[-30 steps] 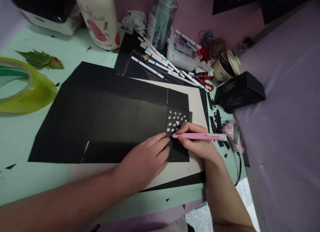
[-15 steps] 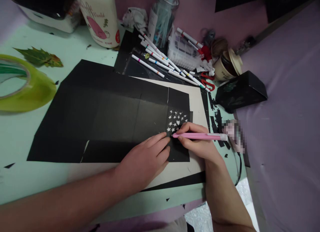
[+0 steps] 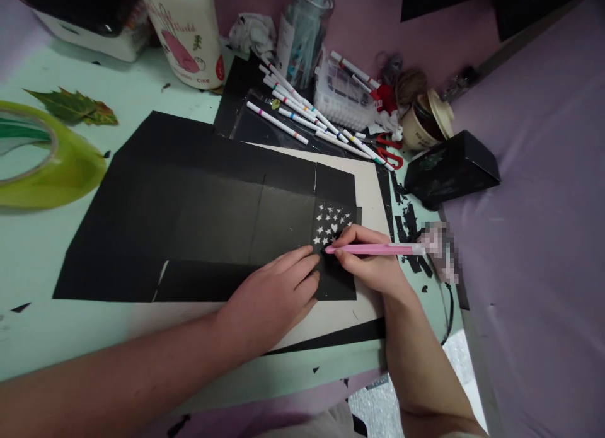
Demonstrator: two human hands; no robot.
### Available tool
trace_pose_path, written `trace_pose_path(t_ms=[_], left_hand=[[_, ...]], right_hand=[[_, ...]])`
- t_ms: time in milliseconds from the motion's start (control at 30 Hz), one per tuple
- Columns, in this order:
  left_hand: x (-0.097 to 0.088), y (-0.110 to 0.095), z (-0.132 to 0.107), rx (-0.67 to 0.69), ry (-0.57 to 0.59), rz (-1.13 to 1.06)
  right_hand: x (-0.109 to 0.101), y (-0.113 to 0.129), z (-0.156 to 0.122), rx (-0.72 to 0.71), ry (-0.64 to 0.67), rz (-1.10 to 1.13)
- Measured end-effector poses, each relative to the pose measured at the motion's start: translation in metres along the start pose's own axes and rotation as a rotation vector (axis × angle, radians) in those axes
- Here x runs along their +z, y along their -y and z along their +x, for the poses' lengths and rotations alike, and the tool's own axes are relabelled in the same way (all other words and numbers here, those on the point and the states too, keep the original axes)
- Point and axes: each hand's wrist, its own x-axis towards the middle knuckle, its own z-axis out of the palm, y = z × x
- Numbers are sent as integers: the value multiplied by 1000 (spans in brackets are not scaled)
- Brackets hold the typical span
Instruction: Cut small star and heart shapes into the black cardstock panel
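A large sheet of black card [image 3: 203, 217] with fold lines lies across a white board. Near its right end is a cluster of small white star shapes [image 3: 326, 231] and a heart, which look like cut-outs. My left hand [image 3: 271, 299] rests flat on the card's lower edge, fingers stretched out just left of the stars. Between thumb and fingers, my right hand [image 3: 371, 261] grips a pink pen-style craft knife [image 3: 373, 249]. Its tip meets the card right below the stars, close to my left fingertips; the blade itself is too small to make out.
White markers [image 3: 302, 110] lie in a pile behind the card, near red-handled scissors [image 3: 390, 154] and a clear case [image 3: 343, 97]. At right stand a black box [image 3: 451, 167] and black paper scraps [image 3: 411, 233]. A yellow-green tape roll [image 3: 70, 167] and leaf [image 3: 70, 107] are at left.
The view has shifted slightly. The craft knife's back end has swung up a little, while its tip stays just below the stars. My left hand remains flat on the card.
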Motion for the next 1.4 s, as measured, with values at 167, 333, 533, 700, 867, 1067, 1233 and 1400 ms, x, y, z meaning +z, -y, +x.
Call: trace_pose_path(t_ms=[167, 333, 533, 700, 867, 1067, 1233, 1400], left_hand=[[0, 0, -1, -7, -15, -10], [1, 0, -1, -2, -28, -14], [1, 0, -1, -9, -32, -34], [1, 1, 0, -6, -10, -21], [2, 1, -1, -4, 10, 10], [1, 0, -1, 3, 22, 32], [0, 0, 0, 11, 22, 37], [0, 1, 0, 13, 18, 32]], right_hand=[[0, -1, -1, -10, -4, -4], [-1, -1, -2, -16, 6, 1], [-1, 0, -2, -12, 21, -6], [-1, -1, -1, -13, 25, 4], [-2, 0, -1, -22, 41, 13], [-1, 0, -1, -24, 46, 20], [1, -2, -1, -23, 13, 40], [2, -4, 0, -18, -3, 38]])
